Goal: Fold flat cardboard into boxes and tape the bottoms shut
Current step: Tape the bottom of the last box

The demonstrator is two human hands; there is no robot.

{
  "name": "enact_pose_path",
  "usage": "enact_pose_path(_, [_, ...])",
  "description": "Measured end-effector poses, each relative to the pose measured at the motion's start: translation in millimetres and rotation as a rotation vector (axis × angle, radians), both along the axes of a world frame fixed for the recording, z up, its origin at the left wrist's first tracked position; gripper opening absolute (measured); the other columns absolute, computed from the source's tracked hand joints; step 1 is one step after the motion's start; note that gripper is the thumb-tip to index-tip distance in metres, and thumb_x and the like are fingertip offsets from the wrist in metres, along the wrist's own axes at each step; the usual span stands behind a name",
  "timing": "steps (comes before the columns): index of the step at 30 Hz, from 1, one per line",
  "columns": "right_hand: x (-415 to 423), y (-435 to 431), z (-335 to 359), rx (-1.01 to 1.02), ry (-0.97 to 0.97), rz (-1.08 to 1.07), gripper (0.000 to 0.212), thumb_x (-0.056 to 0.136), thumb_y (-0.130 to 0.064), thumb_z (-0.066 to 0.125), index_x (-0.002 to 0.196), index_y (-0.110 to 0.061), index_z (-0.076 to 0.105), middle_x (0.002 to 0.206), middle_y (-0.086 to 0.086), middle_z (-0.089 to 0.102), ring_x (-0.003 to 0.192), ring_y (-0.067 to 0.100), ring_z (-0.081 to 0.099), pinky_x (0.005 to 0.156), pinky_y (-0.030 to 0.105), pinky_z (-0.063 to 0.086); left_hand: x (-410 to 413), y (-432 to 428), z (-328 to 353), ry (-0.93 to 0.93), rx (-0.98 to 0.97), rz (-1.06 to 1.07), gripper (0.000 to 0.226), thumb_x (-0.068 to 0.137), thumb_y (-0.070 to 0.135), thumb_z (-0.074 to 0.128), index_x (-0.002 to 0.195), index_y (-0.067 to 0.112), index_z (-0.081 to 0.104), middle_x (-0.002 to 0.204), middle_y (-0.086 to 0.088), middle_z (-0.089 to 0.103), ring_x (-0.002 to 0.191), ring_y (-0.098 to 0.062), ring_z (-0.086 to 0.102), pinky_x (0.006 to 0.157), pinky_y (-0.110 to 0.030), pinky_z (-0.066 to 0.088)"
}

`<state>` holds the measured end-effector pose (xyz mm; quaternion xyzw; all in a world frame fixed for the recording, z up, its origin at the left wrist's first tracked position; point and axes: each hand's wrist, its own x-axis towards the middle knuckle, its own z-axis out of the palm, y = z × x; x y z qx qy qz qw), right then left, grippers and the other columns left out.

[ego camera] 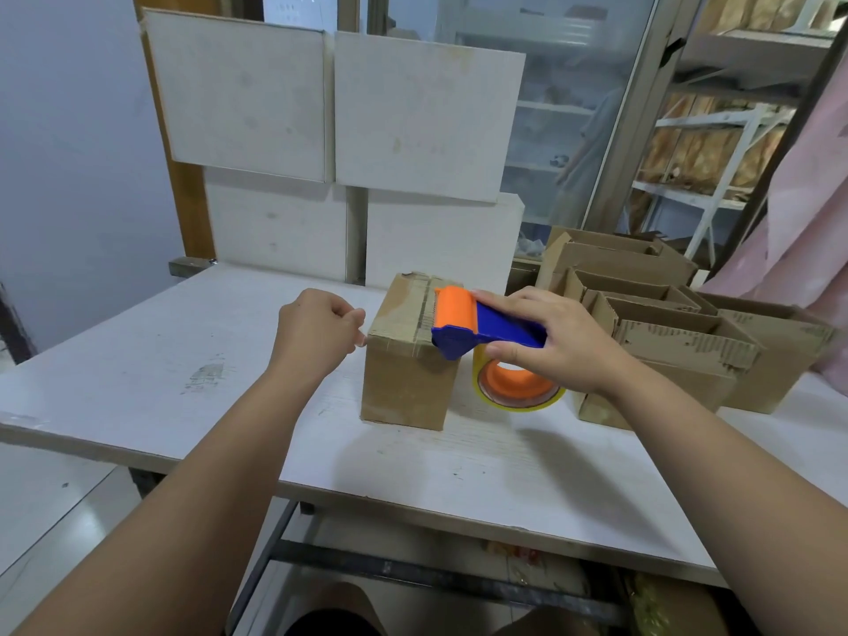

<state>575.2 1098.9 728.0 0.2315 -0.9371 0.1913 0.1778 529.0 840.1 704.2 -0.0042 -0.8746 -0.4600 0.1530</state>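
Observation:
A small brown cardboard box (408, 360) stands on the white table (183, 374), its taped flaps facing up. My right hand (555, 342) grips a blue and orange tape dispenser (477, 325) with a yellowish tape roll (518, 390) hanging under it; the orange roller lies over the box's top right edge. My left hand (316, 332) hovers just left of the box's upper left corner, fingers curled, thumb and fingertips pinched together. Whether it pinches a tape end I cannot tell.
Several folded open cardboard boxes (651, 323) are lined up on the table at the right. White panels (339, 130) lean against the wall behind the table. Shelving (716, 153) stands beyond a glass partition at the back right.

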Motion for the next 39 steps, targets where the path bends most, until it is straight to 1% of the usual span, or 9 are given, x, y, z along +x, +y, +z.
enact_pose_path(5, [-4,-2,-6,-0.038,-0.060,0.018,0.058,0.078,-0.069,0.049,0.133,-0.056,0.037,0.104,-0.012,0.052,0.095,0.002,0.048,0.076,0.006,0.031,0,-2,-8,-0.023,0.082,-0.014,0.023,0.090,0.014,0.054,0.075,0.006,0.070,0.061,0.004,0.067,0.054,-0.006,0.055,0.056,-0.022,0.043])
enact_pose_path(10, [-6,-3,-4,-0.076,-0.131,0.020,0.053,0.081,-0.060,0.052,0.132,-0.055,0.039,0.103,-0.013,0.054,0.093,0.006,0.051,0.078,0.019,0.035,1,3,-20,-0.042,0.149,-0.011,0.027,0.092,0.023,0.057,0.072,0.008,0.068,0.065,0.005,0.065,0.064,-0.010,0.052,0.059,-0.025,0.041])
enact_pose_path(17, [-11,-5,4,0.018,-0.147,0.005,0.057,0.079,-0.065,0.050,0.134,-0.056,0.039,0.111,-0.005,0.059,0.097,0.011,0.052,0.081,0.022,0.038,-3,17,-46,-0.354,0.882,-0.069,0.012,0.092,0.023,0.061,0.091,0.011,0.060,0.067,0.001,0.044,0.050,-0.010,0.034,0.045,-0.020,0.032])
enact_pose_path(21, [-9,-5,4,0.015,-0.157,-0.006,0.054,0.078,-0.066,0.050,0.130,-0.061,0.036,0.110,-0.004,0.059,0.097,0.013,0.053,0.084,0.027,0.042,9,22,-43,-0.055,0.650,0.091,0.031,0.092,0.001,0.043,0.113,0.021,0.055,0.099,0.004,0.057,0.082,-0.007,0.054,0.072,-0.021,0.041])
enact_pose_path(25, [-7,-7,4,-0.012,-0.170,-0.016,0.052,0.076,-0.067,0.051,0.126,-0.063,0.036,0.110,-0.004,0.059,0.096,0.012,0.053,0.079,0.023,0.040,36,33,-41,0.191,0.565,0.023,0.031,0.101,0.022,0.039,0.124,0.019,0.059,0.119,0.011,0.061,0.111,-0.002,0.054,0.095,-0.020,0.042])
enact_pose_path(31, [-3,-9,5,-0.098,-0.215,-0.028,0.051,0.076,-0.064,0.052,0.125,-0.061,0.040,0.110,-0.008,0.059,0.096,0.011,0.054,0.077,0.022,0.039,44,37,-60,0.138,0.326,-0.087,0.058,0.094,0.034,0.054,0.147,0.025,0.033,0.141,0.010,0.047,0.130,-0.007,0.042,0.098,-0.019,0.035])
enact_pose_path(35, [-2,-9,4,-0.107,-0.221,-0.033,0.050,0.076,-0.065,0.052,0.125,-0.062,0.040,0.109,-0.008,0.059,0.095,0.011,0.053,0.076,0.022,0.039,47,28,-57,0.024,0.221,-0.136,0.093,0.080,0.061,0.056,0.152,0.027,0.008,0.153,0.009,0.030,0.139,-0.011,0.029,0.100,-0.020,0.028])
enact_pose_path(37, [0,-9,2,-0.130,-0.226,-0.029,0.048,0.080,-0.063,0.055,0.126,-0.061,0.041,0.110,-0.012,0.058,0.096,0.009,0.054,0.078,0.022,0.040,49,30,-50,0.209,0.051,-0.150,0.096,0.075,0.065,0.051,0.152,0.024,0.010,0.155,0.010,0.022,0.141,-0.005,0.017,0.113,-0.031,0.020])
enact_pose_path(39, [3,-9,2,-0.177,-0.246,-0.019,0.044,0.086,-0.055,0.059,0.125,-0.060,0.041,0.108,-0.023,0.056,0.096,0.003,0.054,0.077,0.019,0.038,41,34,-44,0.452,-0.193,-0.178,0.081,0.082,0.052,0.060,0.148,0.016,0.028,0.148,0.004,0.039,0.133,-0.006,0.031,0.116,-0.032,0.011])
